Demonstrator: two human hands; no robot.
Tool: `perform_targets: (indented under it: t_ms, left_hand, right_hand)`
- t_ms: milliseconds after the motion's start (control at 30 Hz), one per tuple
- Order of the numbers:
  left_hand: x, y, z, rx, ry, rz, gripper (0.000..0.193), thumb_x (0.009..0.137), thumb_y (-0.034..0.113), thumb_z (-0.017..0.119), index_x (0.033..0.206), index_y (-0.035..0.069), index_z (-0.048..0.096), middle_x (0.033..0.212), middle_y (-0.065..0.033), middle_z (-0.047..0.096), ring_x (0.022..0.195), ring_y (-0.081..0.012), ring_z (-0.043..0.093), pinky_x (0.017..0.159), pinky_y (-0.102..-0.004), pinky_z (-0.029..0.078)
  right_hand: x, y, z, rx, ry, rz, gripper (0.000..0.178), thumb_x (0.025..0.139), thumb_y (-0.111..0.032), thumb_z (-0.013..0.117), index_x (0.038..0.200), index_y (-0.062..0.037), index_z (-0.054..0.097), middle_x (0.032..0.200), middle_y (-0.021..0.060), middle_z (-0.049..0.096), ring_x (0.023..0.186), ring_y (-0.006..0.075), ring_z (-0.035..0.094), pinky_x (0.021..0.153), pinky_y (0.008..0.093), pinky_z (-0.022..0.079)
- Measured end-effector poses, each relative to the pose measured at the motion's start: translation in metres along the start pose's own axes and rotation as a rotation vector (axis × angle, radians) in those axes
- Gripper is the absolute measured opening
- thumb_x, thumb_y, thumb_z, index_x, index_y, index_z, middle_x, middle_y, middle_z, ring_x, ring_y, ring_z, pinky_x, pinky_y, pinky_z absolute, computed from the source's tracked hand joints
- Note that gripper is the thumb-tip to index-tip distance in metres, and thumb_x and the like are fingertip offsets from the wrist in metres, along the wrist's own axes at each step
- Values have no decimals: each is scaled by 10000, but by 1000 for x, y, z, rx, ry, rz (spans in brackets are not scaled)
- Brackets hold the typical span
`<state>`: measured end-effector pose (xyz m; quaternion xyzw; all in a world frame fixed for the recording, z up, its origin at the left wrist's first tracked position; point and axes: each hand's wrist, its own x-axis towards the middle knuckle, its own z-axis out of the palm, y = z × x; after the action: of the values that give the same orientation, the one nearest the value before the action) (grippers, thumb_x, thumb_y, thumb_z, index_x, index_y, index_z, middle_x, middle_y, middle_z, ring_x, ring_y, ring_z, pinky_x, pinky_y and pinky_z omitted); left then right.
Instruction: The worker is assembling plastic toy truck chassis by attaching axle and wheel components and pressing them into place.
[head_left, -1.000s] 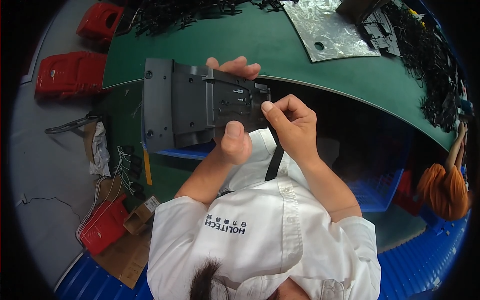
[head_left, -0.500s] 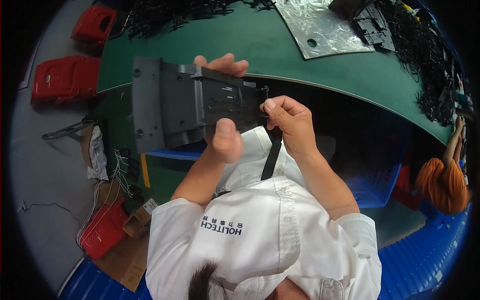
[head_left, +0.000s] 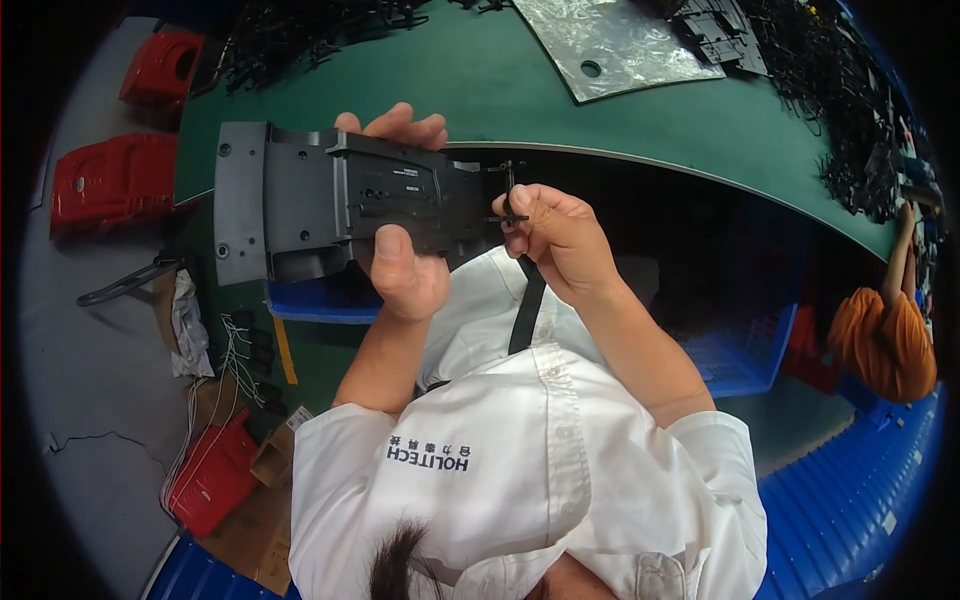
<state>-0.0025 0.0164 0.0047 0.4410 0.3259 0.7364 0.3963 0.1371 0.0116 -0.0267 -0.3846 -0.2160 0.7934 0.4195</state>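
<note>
A dark grey moulded plastic housing [head_left: 300, 195], wide at its left end and narrower to the right, is held level above my lap. My left hand [head_left: 405, 260] grips it from beneath, thumb on the near edge and fingers over the far edge. Between the thumb and fingers of my right hand [head_left: 560, 235] is a small black plastic bracket [head_left: 511, 190] with thin arms. The bracket stands just off the housing's narrow right end; whether the two touch I cannot tell.
Beyond my hands runs a green table [head_left: 400, 85]. On it are a silvery sheet [head_left: 625, 50] with a hole, heaps of black parts [head_left: 290, 45] and a grey plastic part [head_left: 722, 35]. Blue crates [head_left: 740, 365] stand below. Red stools [head_left: 115, 180] are left; another person's orange garment [head_left: 885, 340] shows right.
The housing and both my hands have shifted left in the picture. The bracket in my right hand now shows apart from the housing's narrow end, more upright and clearer.
</note>
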Motion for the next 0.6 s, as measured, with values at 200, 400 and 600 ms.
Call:
perform_targets:
  t_ms: [200,400,600]
  left_hand:
    - [0,-3,-1,-12,1,3,832,779,453,515,1363,-11,146,1257,-204,377,1106,-283,452,973,-419,353]
    - [0,-3,-4,-16,8,8,823,777,451,511,1360,-9,158,1255,-205,379,1104,-283,454,969,-418,356]
    - [0,-2,-6,-33,15,-11,825,776,452,515,1362,-6,159,1257,-202,377,1105,-286,453,969,-420,355]
  right_hand:
    - [2,-2,-8,121,-76,139,269,848,-291,605,849,-23,624,695,14,558,565,71,481,537,194,410]
    - [3,-1,-9,222,-141,165,282,857,-289,592,894,-11,609,679,8,525,559,70,466,538,206,394]
    - [3,-1,-9,252,-156,179,268,874,-257,558,913,7,593,719,38,520,565,94,467,553,231,388]
